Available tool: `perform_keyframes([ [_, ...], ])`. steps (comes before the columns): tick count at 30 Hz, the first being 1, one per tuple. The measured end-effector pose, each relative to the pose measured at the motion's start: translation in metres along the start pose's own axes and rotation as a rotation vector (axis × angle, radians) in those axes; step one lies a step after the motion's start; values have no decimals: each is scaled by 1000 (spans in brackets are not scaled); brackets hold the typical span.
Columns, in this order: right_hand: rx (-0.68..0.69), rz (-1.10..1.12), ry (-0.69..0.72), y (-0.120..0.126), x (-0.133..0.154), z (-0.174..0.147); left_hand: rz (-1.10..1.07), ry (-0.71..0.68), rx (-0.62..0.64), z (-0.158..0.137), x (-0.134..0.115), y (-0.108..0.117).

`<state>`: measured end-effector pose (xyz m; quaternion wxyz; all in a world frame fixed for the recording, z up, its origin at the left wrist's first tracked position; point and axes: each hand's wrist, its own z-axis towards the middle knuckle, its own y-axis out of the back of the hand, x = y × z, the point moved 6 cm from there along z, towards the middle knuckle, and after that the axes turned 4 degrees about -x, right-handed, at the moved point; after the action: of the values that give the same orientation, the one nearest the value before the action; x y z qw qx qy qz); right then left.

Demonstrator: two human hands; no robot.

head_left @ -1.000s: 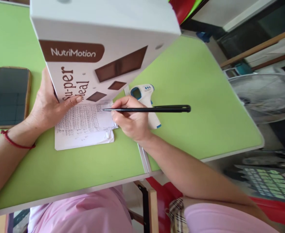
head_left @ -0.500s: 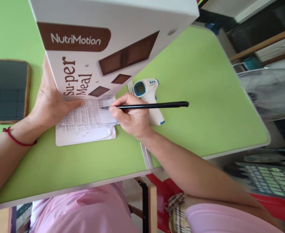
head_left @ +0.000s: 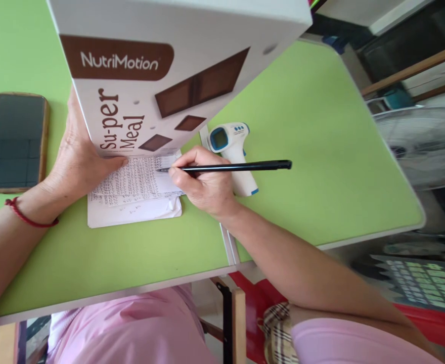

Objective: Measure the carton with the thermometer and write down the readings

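Observation:
Between the thumb and fingers of my right hand (head_left: 207, 187) is a slim black pen (head_left: 245, 166), its tip touching the handwritten page (head_left: 135, 177). Dense lines of small writing cover the paper. Under it lies a white notebook or sheet stack (head_left: 135, 217). My left hand (head_left: 78, 151) rests at the page's left side, open, with its thumb stretched onto the paper. The other left fingers are hidden behind a tall white box (head_left: 177, 96) marked "NutriMotion Su-per Meal". This box blocks the upper part of the page from view.
A phone in a brown case (head_left: 14, 141) lies left of my left hand. Just beyond my right hand is a white and blue infrared thermometer (head_left: 230, 139), partly covered by it. Past the right edge of the green table (head_left: 313, 151) stands a fan (head_left: 427, 146).
The pen has tilted very slightly, and its tip has shifted a little on the page. My left thumb has drawn back slightly to the left. The box stays in place.

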<state>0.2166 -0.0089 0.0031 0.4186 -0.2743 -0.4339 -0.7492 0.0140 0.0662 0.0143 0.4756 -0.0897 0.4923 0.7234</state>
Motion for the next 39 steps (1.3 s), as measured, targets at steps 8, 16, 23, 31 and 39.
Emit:
perform_keyframes([
  [8,-27,-7,-19,1,-3,0,-18,-3,-14,-2,2,1],
  [16,-30,-49,-35,1,-4,0,-18,-23,-23,-1,-3,2],
  [23,-10,11,-27,0,-3,0,-22,6,-2,-1,-1,2],
  [31,-35,-29,-33,1,-4,1,-31,-49,-33,-2,-4,4],
  [39,-36,-19,10,1,-1,1,-40,-12,-9,-3,1,3],
])
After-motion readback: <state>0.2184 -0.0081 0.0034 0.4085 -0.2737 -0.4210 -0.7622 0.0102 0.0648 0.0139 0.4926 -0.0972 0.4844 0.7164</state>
